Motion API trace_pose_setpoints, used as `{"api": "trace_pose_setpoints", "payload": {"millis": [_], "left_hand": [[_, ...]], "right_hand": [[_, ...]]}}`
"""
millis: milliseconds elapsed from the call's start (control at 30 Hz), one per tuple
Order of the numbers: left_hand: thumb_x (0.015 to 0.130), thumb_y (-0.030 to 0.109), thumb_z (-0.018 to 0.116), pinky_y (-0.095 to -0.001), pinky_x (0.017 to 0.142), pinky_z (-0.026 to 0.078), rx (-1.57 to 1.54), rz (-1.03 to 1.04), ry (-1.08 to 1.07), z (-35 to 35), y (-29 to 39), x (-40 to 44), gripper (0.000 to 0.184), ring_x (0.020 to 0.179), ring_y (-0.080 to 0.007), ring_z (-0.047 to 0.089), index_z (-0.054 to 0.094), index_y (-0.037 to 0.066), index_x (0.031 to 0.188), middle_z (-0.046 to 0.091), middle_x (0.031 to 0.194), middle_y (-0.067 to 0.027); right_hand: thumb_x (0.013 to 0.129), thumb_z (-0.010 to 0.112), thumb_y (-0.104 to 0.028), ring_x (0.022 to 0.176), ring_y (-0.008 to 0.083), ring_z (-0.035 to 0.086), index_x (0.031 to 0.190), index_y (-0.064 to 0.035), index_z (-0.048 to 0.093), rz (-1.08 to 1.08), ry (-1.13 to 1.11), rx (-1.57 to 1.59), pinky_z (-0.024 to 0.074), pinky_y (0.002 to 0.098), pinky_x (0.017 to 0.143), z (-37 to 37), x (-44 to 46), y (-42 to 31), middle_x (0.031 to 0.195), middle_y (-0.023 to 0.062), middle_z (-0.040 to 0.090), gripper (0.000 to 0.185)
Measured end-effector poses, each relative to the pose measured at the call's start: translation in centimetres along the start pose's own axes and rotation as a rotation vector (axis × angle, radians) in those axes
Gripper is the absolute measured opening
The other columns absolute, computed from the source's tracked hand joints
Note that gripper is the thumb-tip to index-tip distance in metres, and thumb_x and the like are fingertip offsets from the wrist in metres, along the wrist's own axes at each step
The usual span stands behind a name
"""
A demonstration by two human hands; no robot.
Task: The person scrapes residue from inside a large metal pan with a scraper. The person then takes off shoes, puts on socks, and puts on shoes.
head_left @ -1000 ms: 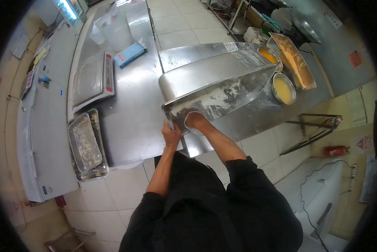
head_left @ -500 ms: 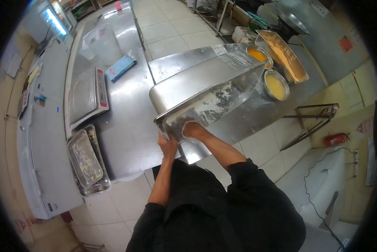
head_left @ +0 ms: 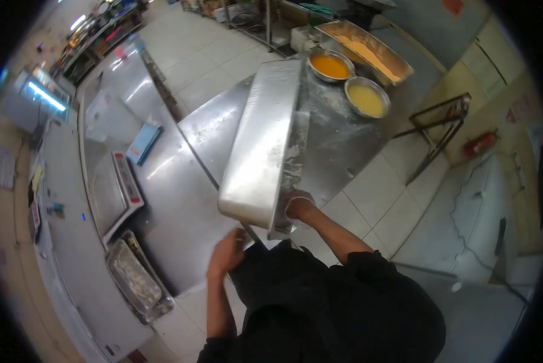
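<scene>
A long, deep steel pan is tipped on its side over the steel table, its smooth outer wall facing left. Its open side faces right, and whitish floury residue coats the inner wall. My right hand, with what looks like a clear plastic glove on it, reaches into the pan's near end; its fingers are hidden there. Left of that end and below it, my left hand is off the pan, slightly blurred, with its fingers loosely extended and nothing visible in them.
Beyond the pan stand a bowl of orange liquid, a bowl of pale yellow liquid and a steel pan of orange-tan powder. On the left counter are a scale, a blue box, a clear plastic container and a messy tray.
The pan has swung from slanting rightward to nearly lengthwise away from me. My left hand has let go of its near rim and moved down. The view has turned too.
</scene>
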State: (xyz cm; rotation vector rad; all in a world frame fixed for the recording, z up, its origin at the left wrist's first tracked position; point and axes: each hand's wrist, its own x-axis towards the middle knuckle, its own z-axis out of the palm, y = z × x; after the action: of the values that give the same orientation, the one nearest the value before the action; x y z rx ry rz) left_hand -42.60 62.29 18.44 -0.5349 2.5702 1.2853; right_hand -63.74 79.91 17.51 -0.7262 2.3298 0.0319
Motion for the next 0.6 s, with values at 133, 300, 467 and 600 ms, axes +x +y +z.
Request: {"api": "trace_pose_setpoints", "payload": {"millis": [133, 300, 467, 600], "left_hand": [[0.096, 0.008, 0.051, -0.0432, 0.084, 0.051, 0.142, 0.128, 0.517, -7.7, 8.4, -0.8, 0.02, 0.097, -0.0367, 0.066, 0.059, 0.002, 0.113, 0.068, 0.103, -0.0202], [0.09, 0.031, 0.068, -0.0414, 0.098, 0.045, 0.004, 0.521, 0.449, -6.7, 19.3, 4.7, 0.051, 0.113, -0.038, 0.059, 0.055, -0.004, 0.124, 0.061, 0.122, -0.0238], [0.075, 0.013, 0.064, -0.0473, 0.12, 0.02, 0.022, 0.643, 0.282, -5.4, 18.8, 12.0, 0.066, 0.14, -0.0371, 0.036, 0.047, -0.003, 0.136, 0.045, 0.145, -0.0217], [0.069, 0.008, 0.062, -0.0479, 0.12, 0.02, 0.06, 0.666, 0.14, -6.2, 19.2, 10.6, 0.071, 0.141, -0.0338, 0.037, 0.046, 0.001, 0.139, 0.045, 0.147, -0.0185]], "right_hand": [[0.079, 0.062, -0.013, 0.109, 0.0312, 0.066, 0.114, -0.008, 0.068, 0.007, 0.081, 0.099, 0.055, 0.041, 0.087, 4.0, 2.4, 0.4, 0.118, 0.0182, 0.067, 0.036], [0.08, 0.061, -0.013, 0.107, 0.0317, 0.067, 0.116, -0.0088, 0.066, -0.109, 0.051, -0.018, 0.0554, 0.0409, 0.084, 2.3, 1.4, 0.9, 0.118, 0.0176, 0.067, 0.036], [0.08, 0.06, -0.012, 0.1, 0.0325, 0.068, 0.111, -0.0072, 0.069, -0.213, 0.267, 0.04, 0.055, 0.0426, 0.079, 3.1, 1.0, 3.2, 0.109, 0.018, 0.07, 0.033], [0.08, 0.059, -0.014, 0.098, 0.0341, 0.068, 0.108, -0.0051, 0.069, -0.176, 0.117, 0.014, 0.0544, 0.0436, 0.079, 1.1, 3.1, 7.3, 0.105, 0.0184, 0.071, 0.031]]}}
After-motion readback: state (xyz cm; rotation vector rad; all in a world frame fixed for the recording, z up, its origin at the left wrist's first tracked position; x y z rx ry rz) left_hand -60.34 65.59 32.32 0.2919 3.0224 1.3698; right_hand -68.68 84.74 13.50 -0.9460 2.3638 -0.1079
